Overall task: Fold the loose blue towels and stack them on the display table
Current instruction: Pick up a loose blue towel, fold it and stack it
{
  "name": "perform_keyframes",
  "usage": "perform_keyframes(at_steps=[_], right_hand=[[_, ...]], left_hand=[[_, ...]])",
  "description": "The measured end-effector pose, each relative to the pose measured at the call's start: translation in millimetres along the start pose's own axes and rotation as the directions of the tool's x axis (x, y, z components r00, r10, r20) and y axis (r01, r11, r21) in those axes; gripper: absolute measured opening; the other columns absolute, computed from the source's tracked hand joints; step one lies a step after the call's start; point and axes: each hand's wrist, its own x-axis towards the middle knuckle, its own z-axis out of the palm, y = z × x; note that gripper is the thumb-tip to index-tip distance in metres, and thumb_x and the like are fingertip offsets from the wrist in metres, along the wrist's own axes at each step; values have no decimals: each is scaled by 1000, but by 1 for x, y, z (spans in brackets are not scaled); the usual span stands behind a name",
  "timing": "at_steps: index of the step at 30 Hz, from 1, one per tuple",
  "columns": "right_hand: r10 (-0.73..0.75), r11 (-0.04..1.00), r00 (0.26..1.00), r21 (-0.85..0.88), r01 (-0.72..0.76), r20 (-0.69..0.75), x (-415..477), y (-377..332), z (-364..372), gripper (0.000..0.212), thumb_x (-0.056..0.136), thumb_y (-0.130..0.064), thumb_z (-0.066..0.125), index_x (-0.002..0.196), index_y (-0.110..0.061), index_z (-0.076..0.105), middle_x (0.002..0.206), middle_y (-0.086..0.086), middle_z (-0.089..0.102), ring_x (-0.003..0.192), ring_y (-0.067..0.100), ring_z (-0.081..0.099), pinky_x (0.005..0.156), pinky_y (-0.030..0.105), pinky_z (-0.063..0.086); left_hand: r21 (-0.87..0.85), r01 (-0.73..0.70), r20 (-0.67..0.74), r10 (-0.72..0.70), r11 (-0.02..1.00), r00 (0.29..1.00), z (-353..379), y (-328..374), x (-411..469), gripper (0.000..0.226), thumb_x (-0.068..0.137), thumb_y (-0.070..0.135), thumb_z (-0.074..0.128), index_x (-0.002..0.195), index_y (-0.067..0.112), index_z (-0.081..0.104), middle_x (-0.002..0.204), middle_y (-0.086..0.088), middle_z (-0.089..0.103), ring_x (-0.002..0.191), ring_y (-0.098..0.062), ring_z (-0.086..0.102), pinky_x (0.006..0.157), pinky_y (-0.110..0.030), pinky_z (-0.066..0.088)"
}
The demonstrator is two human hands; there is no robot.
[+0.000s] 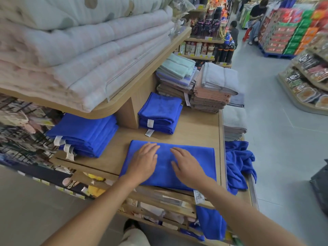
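Since the left hand [144, 163] and right hand [188, 166] lie open and flat on the blue towel [202, 159] by the front edge of the display table [197, 124], they are likely smoothing it (pre-fold).

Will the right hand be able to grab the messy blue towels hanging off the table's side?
Probably yes. The right hand lies flat and empty on the folded towel, and the crumpled blue towels hang just to its right, with only the table edge between.
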Motion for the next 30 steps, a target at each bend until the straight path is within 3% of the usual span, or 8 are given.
perform_keyframes(at_steps=[4,7,10,14,20,25,28,30], right_hand=[[101,990,995,-92,-103,-25,21,-6,31,61,107,-42,34,160,-14,29,168,3,26,157,20,18,126,41,16],[167,966,985,-192,-171,-41,10,8,40,78,99,-64,14,162,-21,25,170,-4,20,158,17,12,127,43,6],[273,932,956,-217,-291,-108,-6,32,36,88,92,-73,5,163,-22,23,171,-5,17,158,16,9,127,45,-1],[407,882,891,-168,-441,-200,-34,55,27,89,94,-74,9,163,-21,20,172,-2,13,159,17,7,127,46,6],[451,864,866,-139,-484,-215,-39,48,24,86,99,-69,25,164,-13,15,171,13,9,159,28,4,129,41,8],[560,787,799,-160,-596,-220,-52,36,19,87,100,-57,46,162,-9,9,161,18,31,148,35,29,122,41,26],[619,739,764,-195,-645,-182,-45,31,6,96,96,-54,57,160,-4,5,139,14,56,125,30,52,106,36,40],[652,723,744,-179,-668,-143,-38,30,-4,97,94,-47,63,159,-1,9,138,13,56,122,30,55,99,35,44]], left_hand=[[232,80,151,-117,969,982,20,-1,5,59,107,46,29,162,28,16,169,10,12,156,-12,4,127,-44,6],[302,60,170,-116,951,979,23,-17,-3,64,102,60,25,161,39,10,170,12,4,157,-12,-2,126,-44,-1],[307,57,158,-110,950,981,24,-25,-5,68,99,65,22,161,41,8,170,11,2,157,-13,-4,126,-44,-3],[300,43,165,-96,953,982,26,-28,-5,70,97,68,15,161,41,6,170,10,-2,157,-14,-7,127,-45,-4],[299,27,157,-77,954,985,31,-33,-5,75,93,70,4,161,40,5,170,10,-3,157,-15,-9,126,-46,-4],[286,13,162,-62,958,985,31,-33,-2,77,92,71,1,161,39,2,170,8,-6,157,-17,-10,126,-48,-6],[294,4,160,-54,956,986,31,-33,-2,74,95,69,7,162,36,3,171,5,-5,157,-20,-8,125,-51,-6],[283,-8,157,-38,959,987,31,-33,-1,73,97,67,12,162,35,5,171,4,-3,157,-21,-7,125,-52,-6]])
